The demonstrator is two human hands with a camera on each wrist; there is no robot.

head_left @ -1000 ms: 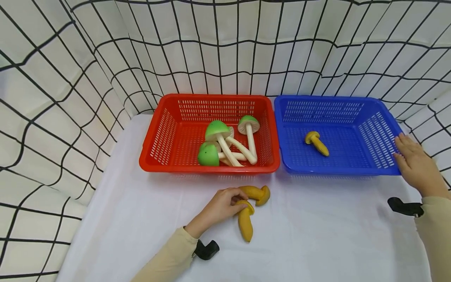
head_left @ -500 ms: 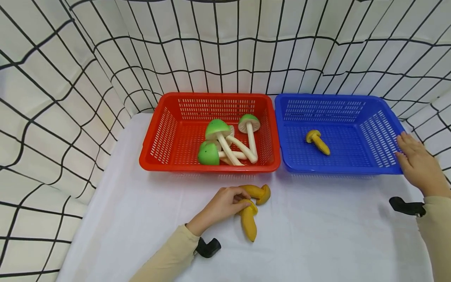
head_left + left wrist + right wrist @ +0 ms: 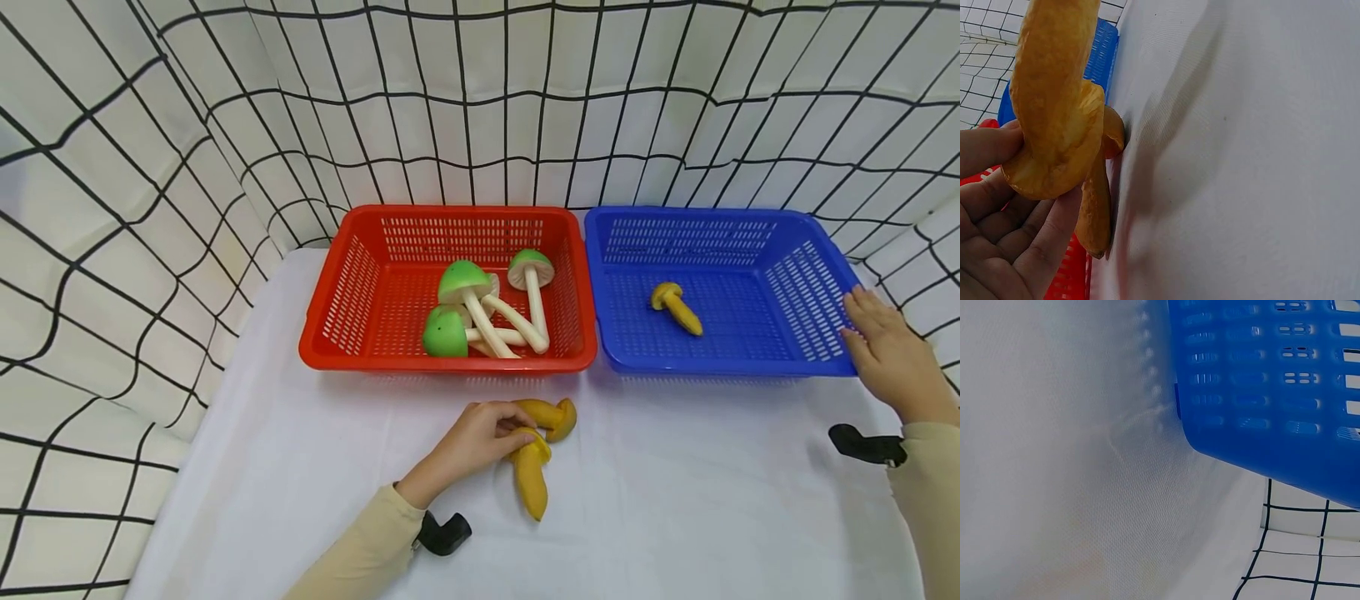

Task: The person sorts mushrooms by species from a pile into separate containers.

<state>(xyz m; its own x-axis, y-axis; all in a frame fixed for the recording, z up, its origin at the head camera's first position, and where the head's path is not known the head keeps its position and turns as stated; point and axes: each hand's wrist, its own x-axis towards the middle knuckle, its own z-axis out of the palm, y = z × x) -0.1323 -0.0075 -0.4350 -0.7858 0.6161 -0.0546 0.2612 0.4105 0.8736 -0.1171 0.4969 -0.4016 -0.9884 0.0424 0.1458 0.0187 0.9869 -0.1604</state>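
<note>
My left hand (image 3: 472,437) pinches a yellow toy mushroom (image 3: 531,490) by its cap, thumb on one side and fingers on the other. The stem points toward me in the head view; in the left wrist view the mushroom (image 3: 1054,75) stands up large above the fingertips. Just behind it lies a second yellow mushroom (image 3: 551,417) on the white cloth, partly covered by the fingers. My right hand (image 3: 896,358) rests with straight fingers against the right rim of the blue basket (image 3: 720,367). The right wrist view shows the basket's slotted side (image 3: 1254,381) but not the hand.
One more yellow mushroom (image 3: 681,313) lies in the blue basket. To its left, the red basket (image 3: 442,363) holds several green-capped mushrooms (image 3: 463,280) with white stems. Both baskets stand side by side before a black wire grid (image 3: 506,100) backed with white cloth.
The pinched yellow mushroom has shifted slightly to the right with my left hand, its stem swinging a little the same way. My right hand stays at the blue basket's rim.
</note>
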